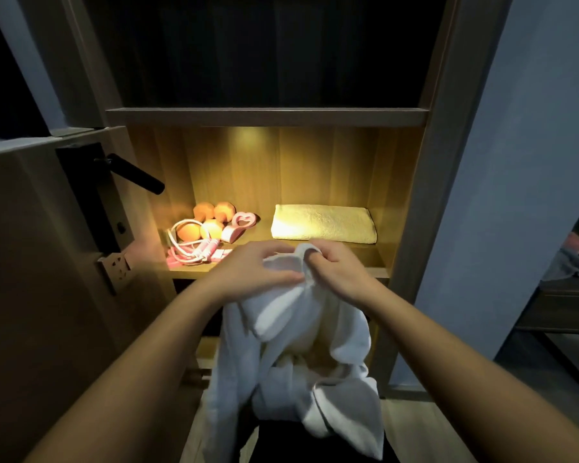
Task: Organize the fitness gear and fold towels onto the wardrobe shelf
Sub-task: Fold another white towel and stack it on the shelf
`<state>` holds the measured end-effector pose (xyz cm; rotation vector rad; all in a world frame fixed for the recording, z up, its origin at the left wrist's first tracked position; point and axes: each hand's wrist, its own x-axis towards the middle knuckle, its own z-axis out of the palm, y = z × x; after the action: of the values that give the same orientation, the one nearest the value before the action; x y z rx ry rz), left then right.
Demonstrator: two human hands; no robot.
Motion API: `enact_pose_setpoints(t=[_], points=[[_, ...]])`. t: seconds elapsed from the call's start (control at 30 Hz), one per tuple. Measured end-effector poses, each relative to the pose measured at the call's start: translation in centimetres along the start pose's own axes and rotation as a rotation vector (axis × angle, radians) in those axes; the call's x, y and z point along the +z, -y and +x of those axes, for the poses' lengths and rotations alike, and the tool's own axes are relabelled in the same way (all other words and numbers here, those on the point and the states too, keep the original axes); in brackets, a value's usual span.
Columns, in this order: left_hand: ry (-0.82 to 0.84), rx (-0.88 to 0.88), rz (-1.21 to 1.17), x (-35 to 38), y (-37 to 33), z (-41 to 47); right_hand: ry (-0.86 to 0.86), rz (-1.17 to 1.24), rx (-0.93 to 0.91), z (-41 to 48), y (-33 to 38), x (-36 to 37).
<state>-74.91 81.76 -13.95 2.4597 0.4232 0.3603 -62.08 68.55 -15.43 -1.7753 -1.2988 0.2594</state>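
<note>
Both hands grip 1 white towel [295, 332] at its top edge, in front of the lit shelf [281, 274]. The left hand [254, 265] pinches the cloth with its fingers curled over a fold; the right hand [340, 267] is closed on the bunched corner, touching the left. The towel hangs unfolded and crumpled below the hands, between the forearms. Beyond the right hand, a folded yellow towel [323, 223] lies flat on the shelf. Beyond the left hand sit orange dumbbells [208, 220], with a pink heart-shaped grip [241, 223] just beside them and a pink jump rope [194, 252] coiled at the shelf's front edge. Far to the left, a black door handle [134, 177] juts out.
</note>
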Motion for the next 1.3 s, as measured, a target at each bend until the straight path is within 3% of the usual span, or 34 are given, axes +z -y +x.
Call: enact_pose_setpoints(t=[0.23, 0.4, 0.47, 0.57, 0.63, 0.7, 0.8, 0.87, 1.07, 1.3], points=[[-0.194, 0.129, -0.200, -0.5, -0.5, 0.2, -0.076, -0.105, -0.001, 0.9, -1.0, -1.7], [-0.437, -0.038, -0.394, -2.9, 0.6, 0.1, -0.026, -0.300, 0.129, 0.0, -4.1, -1.3], [-0.493, -0.121, -0.293, -3.4, 1.2, 0.0, -0.072, -0.267, 0.162, -0.1, -4.3, -1.2], [-0.529, -0.220, 0.155, -3.8, 1.4, -0.5, -0.142, -0.176, 0.126, 0.6, -2.8, -1.1], [-0.557, -0.159, 0.247, -3.7, 0.7, -0.7, -0.147, -0.150, 0.099, 1.2, -1.5, -1.0], [-0.486, -0.028, 0.203, -3.0, -0.2, -0.7, -0.109, -0.154, 0.047, 1.5, -0.2, -0.8], [-0.230, 0.094, 0.170, -1.1, -0.9, 0.1, -0.006, -0.211, -0.029, 1.5, 0.9, -0.3], [-0.191, 0.119, 0.139, -0.4, -0.9, 0.7, 0.005, -0.237, -0.043, 1.1, 1.0, -0.4], [-0.439, 0.182, 0.146, -0.6, -1.1, 0.0, 0.022, -0.406, 0.063, 0.5, -1.3, -0.5], [-0.741, 0.074, 0.068, -4.5, 0.7, -2.4, 0.011, -0.412, 0.377, -0.8, -5.0, -0.6]])
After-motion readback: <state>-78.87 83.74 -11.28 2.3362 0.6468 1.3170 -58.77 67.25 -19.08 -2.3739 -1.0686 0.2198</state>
